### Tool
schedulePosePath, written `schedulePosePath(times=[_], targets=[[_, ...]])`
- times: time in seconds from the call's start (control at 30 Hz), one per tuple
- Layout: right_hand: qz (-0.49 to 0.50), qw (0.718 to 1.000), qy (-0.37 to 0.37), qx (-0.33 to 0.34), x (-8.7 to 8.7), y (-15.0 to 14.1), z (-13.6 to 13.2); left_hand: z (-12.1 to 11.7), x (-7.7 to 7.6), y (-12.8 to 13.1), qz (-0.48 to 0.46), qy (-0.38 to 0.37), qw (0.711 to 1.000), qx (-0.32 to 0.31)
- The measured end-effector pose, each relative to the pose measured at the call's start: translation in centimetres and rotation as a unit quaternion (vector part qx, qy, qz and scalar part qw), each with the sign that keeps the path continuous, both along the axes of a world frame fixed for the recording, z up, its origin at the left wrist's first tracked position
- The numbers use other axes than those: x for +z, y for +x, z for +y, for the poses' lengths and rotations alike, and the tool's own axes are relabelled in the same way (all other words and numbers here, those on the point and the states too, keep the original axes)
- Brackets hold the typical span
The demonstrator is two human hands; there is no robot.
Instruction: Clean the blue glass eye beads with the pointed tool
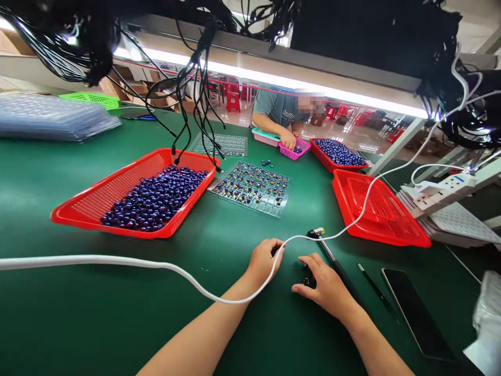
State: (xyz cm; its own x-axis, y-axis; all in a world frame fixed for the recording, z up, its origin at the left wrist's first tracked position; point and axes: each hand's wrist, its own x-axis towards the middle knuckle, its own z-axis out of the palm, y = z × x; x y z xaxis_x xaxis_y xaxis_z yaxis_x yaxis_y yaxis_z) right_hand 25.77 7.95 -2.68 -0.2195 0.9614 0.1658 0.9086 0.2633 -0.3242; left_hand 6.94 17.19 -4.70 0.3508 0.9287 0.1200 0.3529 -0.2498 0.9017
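Note:
My left hand (266, 261) is closed, its fingers curled round a small dark piece (275, 251) that is mostly hidden. To its right, my right hand (323, 284) has thumb and fingers apart. Small shiny black pieces (307, 277) sit between them, partly covered by the hand. Just beyond that hand lies a hammer (329, 250) with a black handle and a yellowish tip. Farther off, a clear plastic tray (270, 206) carries rows of small dark and gold parts. A red basket (105, 183) at left contains many glossy dark-blue rounded parts (156, 201).
A white cable (117, 261) hangs across the view before my arms. A black pen-like tool (376, 287) and a phone (415, 308) lie at right, near stacked red baskets (352, 209). Across the table, a person (274, 112) reaches into a pink basket (301, 143). Black cables (199, 68) dangle overhead.

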Motion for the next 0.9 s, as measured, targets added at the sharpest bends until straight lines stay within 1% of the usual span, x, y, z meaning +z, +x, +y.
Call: schedulePosePath(times=[0.17, 0.33, 0.4, 0.53, 0.67, 0.9], targets=[[-0.011, 1.000, 0.006, -0.010, -0.7, -0.2, -0.2, 0.0, 0.0, 0.0, 0.001, -0.007, 1.000, 0.000], [0.004, 1.000, -0.014, 0.013, -0.1, 0.0, -0.5, 0.0, 0.1, -0.1, -0.002, -0.009, 1.000, -0.001], [-0.005, 1.000, -0.010, 0.020, -0.1, 0.1, -0.7, 0.0, 0.1, -0.2, -0.002, -0.011, 1.000, -0.002], [-0.038, 0.999, 0.020, 0.015, -1.1, -0.1, -1.1, 0.0, -0.2, -0.1, 0.000, -0.014, 1.000, -0.002], [-0.058, 0.997, 0.050, 0.025, -2.0, -0.6, -1.2, 0.0, -0.2, 0.0, 0.004, -0.010, 1.000, 0.000], [-0.092, 0.983, 0.156, 0.040, -2.7, -1.0, -1.0, -0.2, 0.3, 0.1, 0.012, 0.009, 1.000, 0.010]])
